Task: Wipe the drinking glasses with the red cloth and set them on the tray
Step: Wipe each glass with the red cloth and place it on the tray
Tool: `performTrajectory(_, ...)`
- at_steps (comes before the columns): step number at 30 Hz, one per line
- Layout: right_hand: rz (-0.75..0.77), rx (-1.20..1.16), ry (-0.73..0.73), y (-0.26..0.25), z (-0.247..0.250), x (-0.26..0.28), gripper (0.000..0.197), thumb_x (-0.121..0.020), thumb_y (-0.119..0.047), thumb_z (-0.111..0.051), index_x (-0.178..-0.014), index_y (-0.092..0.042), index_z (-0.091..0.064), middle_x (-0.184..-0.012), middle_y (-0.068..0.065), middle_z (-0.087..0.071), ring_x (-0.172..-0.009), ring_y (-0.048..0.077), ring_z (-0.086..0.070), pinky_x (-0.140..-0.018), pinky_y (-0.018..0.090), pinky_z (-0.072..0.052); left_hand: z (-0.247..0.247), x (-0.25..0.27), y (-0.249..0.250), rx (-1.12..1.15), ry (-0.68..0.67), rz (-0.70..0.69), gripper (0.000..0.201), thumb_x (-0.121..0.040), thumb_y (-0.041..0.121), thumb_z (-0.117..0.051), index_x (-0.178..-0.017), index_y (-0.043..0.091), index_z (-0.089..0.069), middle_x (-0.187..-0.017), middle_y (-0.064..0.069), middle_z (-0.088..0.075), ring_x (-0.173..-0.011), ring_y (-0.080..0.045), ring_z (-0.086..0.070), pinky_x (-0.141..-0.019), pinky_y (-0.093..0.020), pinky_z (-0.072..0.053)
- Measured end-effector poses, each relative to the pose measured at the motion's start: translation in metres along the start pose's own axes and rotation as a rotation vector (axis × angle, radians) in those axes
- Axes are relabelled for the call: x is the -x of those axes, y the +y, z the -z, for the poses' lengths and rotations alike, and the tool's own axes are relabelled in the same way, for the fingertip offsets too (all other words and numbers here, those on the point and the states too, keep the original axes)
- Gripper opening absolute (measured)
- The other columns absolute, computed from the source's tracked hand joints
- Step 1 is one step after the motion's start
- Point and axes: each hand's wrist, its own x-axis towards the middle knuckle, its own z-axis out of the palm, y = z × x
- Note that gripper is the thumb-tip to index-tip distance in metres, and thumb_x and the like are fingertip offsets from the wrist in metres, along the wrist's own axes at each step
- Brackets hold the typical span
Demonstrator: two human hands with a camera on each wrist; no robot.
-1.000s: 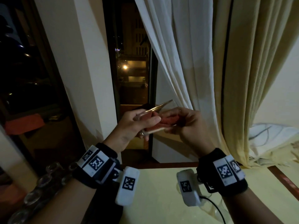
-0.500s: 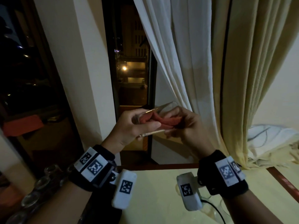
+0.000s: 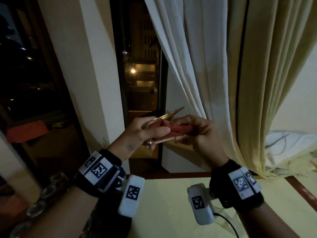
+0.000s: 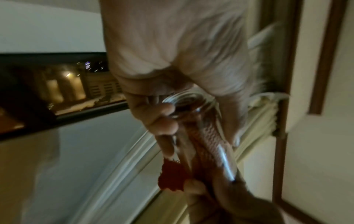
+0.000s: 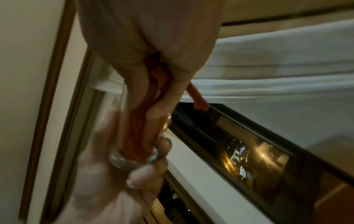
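One drinking glass point(image 3: 164, 127) is gripped by the left hand point(image 3: 137, 134) while the red cloth point(image 3: 178, 128) is pinched inside by the right hand point(image 3: 204, 134); no tray seen, so placing is pending.

Black wristbands point(image 3: 103, 176) with white coded tags, white camera boxes point(image 3: 131, 195), one black cable point(image 3: 229, 225).

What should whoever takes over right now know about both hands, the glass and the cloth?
Left hand: grip around the base end of the drinking glass, held sideways in the air above the table.
Right hand: pinches the red cloth, stuffed inside the glass.
Done: inside wipe under way.
Left: finish wiping, set the glass on the tray, not identifiable here. More glasses stand in the dim lower left.
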Motion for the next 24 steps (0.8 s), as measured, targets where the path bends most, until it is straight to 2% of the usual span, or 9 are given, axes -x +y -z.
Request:
performTrajectory(3,-0.182,-0.090,0.006,0.002,0.006,-0.002,0.025,-0.076,0.000,-0.077,-0.100,-0.003,-0.068,-0.092,0.008,-0.070,-0.073,0.017,-0.066,-0.056,0.031,-0.052,0.002,0.000,0.001,-0.339,0.117,-0.201,0.061,-0.061,0.050,-0.084,-0.116,0.027,-0.069,-0.095,0.011,-0.072,-0.081,-0.006,-0.069,-0.070,-0.023,-0.059)
performTrajectory(6,-0.252,-0.155,0.062,0.006,0.007,-0.004,0.034,-0.070,-0.005,-0.083,-0.099,-0.001,-0.067,-0.084,0.018,-0.066,-0.057,0.020,-0.058,-0.046,0.028,-0.044,-0.004,0.003,-0.003,-0.596,0.215,-0.329,0.073,-0.063,0.042,-0.092,-0.129,0.031,-0.062,-0.119,0.017,-0.065,-0.108,-0.003,-0.065,-0.089,-0.023,-0.058)
performTrajectory(8,-0.224,-0.254,0.115,0.010,0.006,-0.005,0.029,-0.065,0.006,-0.076,-0.092,0.005,-0.067,-0.073,0.014,-0.067,-0.052,0.019,-0.059,-0.044,0.024,-0.045,-0.008,0.003,-0.006,-0.503,0.206,-0.281,0.076,-0.060,0.047,-0.092,-0.127,0.035,-0.060,-0.123,0.017,-0.062,-0.105,-0.005,-0.066,-0.082,-0.020,-0.058)
performTrajectory(12,-0.143,-0.233,0.150,0.014,0.008,-0.005,0.028,-0.062,0.027,-0.064,-0.078,0.004,-0.067,-0.079,0.011,-0.074,-0.072,0.020,-0.071,-0.059,0.028,-0.057,-0.016,-0.001,-0.008,-0.057,0.162,-0.103,0.066,-0.057,0.053,-0.079,-0.116,0.028,-0.064,-0.094,0.003,-0.073,-0.054,-0.014,-0.061,-0.049,-0.020,-0.049)
performTrajectory(14,-0.189,-0.207,0.102,0.013,0.009,-0.004,0.025,-0.074,0.025,-0.062,-0.090,0.006,-0.064,-0.084,0.012,-0.073,-0.073,0.020,-0.070,-0.058,0.029,-0.056,-0.012,0.000,-0.007,-0.083,0.182,-0.146,0.061,-0.060,0.051,-0.080,-0.114,0.026,-0.065,-0.088,0.004,-0.073,-0.058,-0.013,-0.064,-0.052,-0.021,-0.051)
performTrajectory(17,-0.311,-0.245,0.057,0.009,0.010,-0.005,0.031,-0.076,0.006,-0.072,-0.104,0.012,-0.059,-0.087,0.015,-0.070,-0.063,0.020,-0.065,-0.048,0.028,-0.050,-0.003,0.000,-0.011,-0.446,0.172,-0.299,0.066,-0.065,0.047,-0.086,-0.124,0.036,-0.060,-0.119,0.015,-0.065,-0.103,-0.005,-0.067,-0.083,-0.022,-0.058)
performTrajectory(19,-0.324,-0.240,0.076,0.006,0.011,-0.009,0.030,-0.078,0.021,-0.066,-0.106,0.020,-0.055,-0.067,0.005,-0.068,-0.048,0.011,-0.059,-0.040,0.021,-0.042,-0.006,0.000,-0.016,-0.638,0.144,-0.344,0.073,-0.068,0.038,-0.090,-0.130,0.043,-0.052,-0.126,0.018,-0.059,-0.114,-0.006,-0.063,-0.091,-0.025,-0.058)
performTrajectory(21,-0.261,-0.230,0.055,0.002,0.010,-0.012,0.031,-0.073,0.038,-0.048,-0.096,0.020,-0.057,-0.053,-0.002,-0.063,-0.043,0.004,-0.057,-0.040,0.015,-0.043,-0.012,-0.001,-0.021,-0.558,0.138,-0.317,0.074,-0.068,0.035,-0.092,-0.129,0.039,-0.052,-0.125,0.015,-0.061,-0.110,-0.008,-0.066,-0.085,-0.022,-0.058)
performTrajectory(24,-0.131,-0.132,0.086,-0.005,0.006,-0.013,0.040,-0.062,0.037,-0.050,-0.078,0.004,-0.062,-0.061,-0.001,-0.070,-0.057,0.007,-0.066,-0.050,0.018,-0.051,-0.015,-0.006,-0.019,-0.139,0.086,-0.158,0.068,-0.064,0.041,-0.086,-0.124,0.023,-0.059,-0.102,0.006,-0.072,-0.073,-0.010,-0.070,-0.061,-0.022,-0.056)
